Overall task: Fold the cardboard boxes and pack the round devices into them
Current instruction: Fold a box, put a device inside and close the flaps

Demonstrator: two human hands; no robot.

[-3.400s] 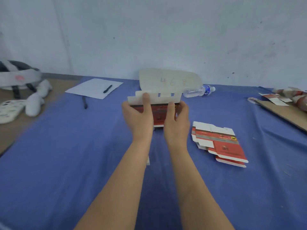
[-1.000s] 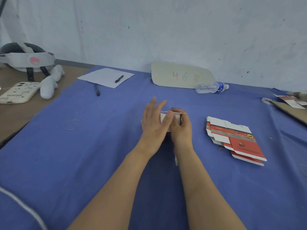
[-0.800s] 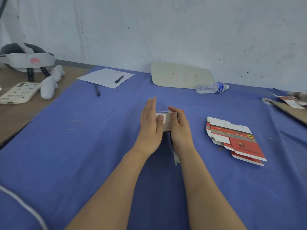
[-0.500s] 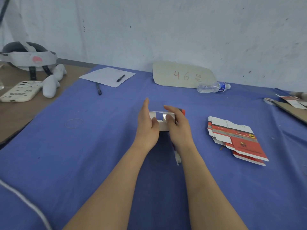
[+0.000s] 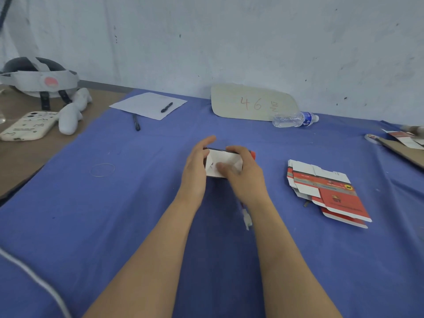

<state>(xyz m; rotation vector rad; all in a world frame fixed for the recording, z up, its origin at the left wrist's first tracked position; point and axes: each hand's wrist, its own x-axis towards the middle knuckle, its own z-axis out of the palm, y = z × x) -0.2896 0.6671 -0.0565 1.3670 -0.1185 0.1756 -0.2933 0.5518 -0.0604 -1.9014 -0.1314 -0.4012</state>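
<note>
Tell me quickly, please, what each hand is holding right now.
Left hand: grips the left end of the cardboard box.
Right hand: grips the box's right end, thumb pressed on it.

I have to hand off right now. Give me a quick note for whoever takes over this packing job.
Left hand and right hand both grip the small box at mid-table, right thumb pressing its white face.
The flat boxes lie stacked to the right on the blue cloth.
Done: this box is folded into shape.
Left: finish closing it, then fold the flat ones.
No round device shows; whether one is inside cannot be told.
</note>
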